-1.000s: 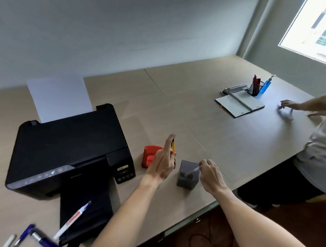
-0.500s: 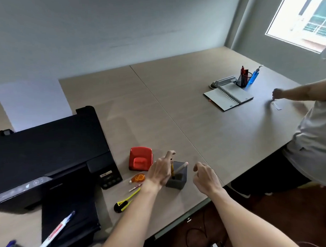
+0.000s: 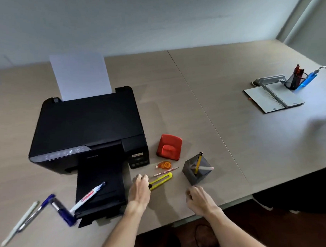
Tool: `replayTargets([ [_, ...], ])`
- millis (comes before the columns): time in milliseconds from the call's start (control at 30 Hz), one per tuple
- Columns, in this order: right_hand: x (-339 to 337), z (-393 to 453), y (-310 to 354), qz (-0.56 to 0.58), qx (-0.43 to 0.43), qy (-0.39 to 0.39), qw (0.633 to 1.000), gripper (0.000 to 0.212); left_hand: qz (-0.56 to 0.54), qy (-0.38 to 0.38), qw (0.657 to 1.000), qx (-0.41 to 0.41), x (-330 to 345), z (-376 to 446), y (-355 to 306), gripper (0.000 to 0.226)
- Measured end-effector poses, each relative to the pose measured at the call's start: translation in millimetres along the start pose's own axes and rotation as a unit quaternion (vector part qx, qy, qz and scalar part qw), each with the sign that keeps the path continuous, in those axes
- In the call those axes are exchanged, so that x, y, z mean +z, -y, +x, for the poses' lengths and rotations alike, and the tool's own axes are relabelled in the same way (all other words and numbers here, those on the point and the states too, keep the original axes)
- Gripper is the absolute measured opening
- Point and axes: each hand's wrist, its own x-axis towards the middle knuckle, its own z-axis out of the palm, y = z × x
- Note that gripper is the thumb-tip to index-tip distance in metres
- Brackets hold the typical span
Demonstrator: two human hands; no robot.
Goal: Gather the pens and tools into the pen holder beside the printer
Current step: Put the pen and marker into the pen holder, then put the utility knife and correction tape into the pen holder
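Observation:
The grey square pen holder (image 3: 192, 176) stands right of the black printer (image 3: 88, 129), with a yellow pen (image 3: 198, 161) and a white pen (image 3: 204, 168) in it. Left of it lie a yellow utility knife (image 3: 161, 181), a thin pink pencil (image 3: 165, 172) and an orange correction tape (image 3: 164, 165). My left hand (image 3: 140, 189) hovers at the knife's black end, fingers bent down, gripping nothing; the knife lies flat. My right hand (image 3: 198, 198) is loosely curled and empty, just in front of the holder. A white correction pen (image 3: 89, 195) rests on the printer's tray.
A red hole punch (image 3: 169, 147) sits behind the correction tape. A blue marker (image 3: 62, 211), a blue pen (image 3: 36, 211) and a white pen (image 3: 19, 223) lie at the front left. A notebook (image 3: 272, 98) and a mesh cup (image 3: 293, 81) are far right. The table edge (image 3: 180, 221) is close.
My left hand let the yellow pen go into the holder and moved left to the utility knife. My right hand drew back from the holder. The view swung left.

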Motion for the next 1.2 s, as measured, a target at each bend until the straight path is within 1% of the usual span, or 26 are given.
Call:
replayTargets([
  [100, 18, 14, 23, 0.007, -0.044, 0.035, 0.998, 0.009, -0.006, 0.005, 1.0, -0.002, 5, -6, 17, 0.016],
  [167, 25, 28, 37, -0.016, -0.065, 0.027, 0.997, 0.031, -0.018, 0.007, 1.0, 0.015, 7, -8, 21, 0.018],
  [200, 26, 35, 44, -0.03, -0.066, 0.007, 0.997, 0.039, -0.016, 0.011, 0.999, 0.026, 8, -9, 21, 0.021],
  [300, 26, 56, 60, 0.006, -0.047, -0.031, 0.998, 0.044, 0.023, 0.022, 0.998, 0.049, 14, -9, 22, 0.031],
  [367, 24, 70, 62, -0.012, -0.051, -0.056, 0.997, 0.051, 0.051, 0.024, 0.998, 0.042, 16, -9, 20, 0.035],
  [433, 23, 83, 58, -0.047, -0.042, -0.063, 0.996, 0.062, 0.088, 0.022, 0.995, 0.036, 14, -9, 18, 0.034],
  [467, 22, 87, 57, -0.067, -0.034, -0.062, 0.995, 0.06, 0.104, 0.023, 0.994, 0.039, 13, -9, 17, 0.033],
  [533, 21, 94, 53, -0.066, -0.025, -0.058, 0.996, 0.043, 0.129, 0.031, 0.99, 0.051, 10, -7, 18, 0.032],
  [567, 21, 93, 51, -0.078, -0.023, -0.071, 0.994, 0.036, 0.134, 0.037, 0.989, 0.058, 7, -7, 18, 0.031],
  [633, 24, 90, 49, -0.106, -0.017, -0.089, 0.99, 0.033, 0.122, 0.053, 0.989, 0.072, 2, -6, 19, 0.029],
  [700, 25, 84, 49, -0.074, 0.024, -0.073, 0.994, 0.028, 0.097, 0.06, 0.99, 0.078, -5, -5, 19, 0.025],
  [767, 21, 76, 52, -0.146, 0.017, -0.071, 0.987, 0.02, 0.06, 0.05, 0.994, 0.082, -12, -3, 18, 0.018],
  [800, 17, 70, 53, -0.144, 0.015, -0.077, 0.986, 0.019, 0.039, 0.041, 0.995, 0.087, -15, -2, 18, 0.016],
  [867, 11, 57, 54, -0.11, -0.004, -0.089, 0.99, 0.02, -0.009, 0.024, 0.994, 0.103, -23, -1, 15, 0.013],
  [967, 2, 44, 55, -0.056, -0.048, -0.147, 0.986, 0.02, -0.058, -0.002, 0.991, 0.118, -34, 1, 11, 0.013],
  [1033, -5, 37, 56, -0.032, -0.089, -0.194, 0.977, 0.023, -0.073, -0.013, 0.99, 0.117, -43, 4, 8, 0.01],
  [1100, -17, 28, 56, 0.032, -0.121, -0.237, 0.963, 0.02, -0.086, -0.014, 0.99, 0.113, -51, 8, 3, 0.007],
  [1200, -43, 13, 49, 0.133, -0.122, -0.28, 0.943, 0.016, -0.087, -0.012, 0.988, 0.129, -58, 16, -7, 0.013],
])
